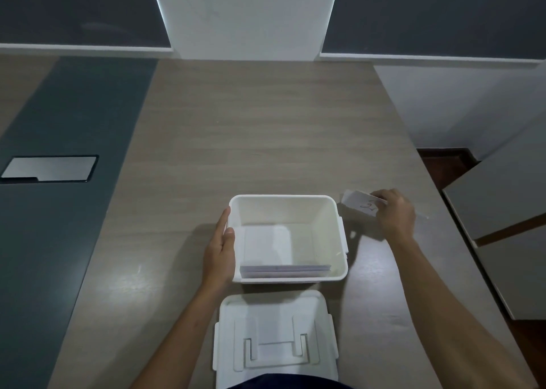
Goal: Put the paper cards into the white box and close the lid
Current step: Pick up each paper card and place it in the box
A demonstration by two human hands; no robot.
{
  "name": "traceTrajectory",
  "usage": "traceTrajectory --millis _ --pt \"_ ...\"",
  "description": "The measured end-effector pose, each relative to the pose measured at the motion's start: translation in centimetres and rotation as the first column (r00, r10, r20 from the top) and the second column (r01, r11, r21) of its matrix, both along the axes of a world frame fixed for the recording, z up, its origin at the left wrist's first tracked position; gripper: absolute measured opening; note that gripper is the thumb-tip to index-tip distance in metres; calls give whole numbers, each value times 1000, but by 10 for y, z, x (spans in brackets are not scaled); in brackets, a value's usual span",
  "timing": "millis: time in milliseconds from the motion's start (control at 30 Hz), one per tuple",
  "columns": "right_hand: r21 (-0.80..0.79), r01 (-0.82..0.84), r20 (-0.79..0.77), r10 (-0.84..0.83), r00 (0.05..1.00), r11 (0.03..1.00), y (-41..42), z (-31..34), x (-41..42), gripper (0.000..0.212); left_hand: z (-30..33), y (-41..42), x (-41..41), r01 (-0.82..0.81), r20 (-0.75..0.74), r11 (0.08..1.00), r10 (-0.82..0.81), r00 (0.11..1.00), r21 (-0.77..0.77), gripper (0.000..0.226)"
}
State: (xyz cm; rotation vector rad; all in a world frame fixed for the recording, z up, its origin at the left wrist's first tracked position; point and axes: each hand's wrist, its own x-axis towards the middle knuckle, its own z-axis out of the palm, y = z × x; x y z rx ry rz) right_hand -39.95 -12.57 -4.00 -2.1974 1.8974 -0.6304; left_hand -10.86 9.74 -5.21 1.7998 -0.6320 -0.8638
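The lid (274,338) lies nearest, at 6 o'clock of the white box (336,241). The left hand (220,251) braces its wall, fingers flat. The right hand (394,214) pinches paper cards (359,202) at 3 o'clock; they look light and bendable, best held by the edges.

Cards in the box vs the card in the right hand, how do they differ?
The cards in the box lie stacked along the near wall of the white box, untouched; the held card is outside, to the box's right, pinched by the right hand. The held card shows a handwritten mark; the stack shows only edges. Both are white paper.
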Motion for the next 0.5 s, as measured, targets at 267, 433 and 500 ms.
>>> traceTrajectory --millis 267,433,500 --pt "-285 -56 306 146 941 957 25 50 57 19 2 1 1 -2 6 1000 2 1000 -2 47" --pt "-469 -189 340 374 863 863 59 99 96 22 3 0 -1 -9 34 1000 10 999 -18 46" --pt "-474 -297 312 473 824 829 75 109 105 24 2 0 -1 -14 38 1000 15 999 -18 45"
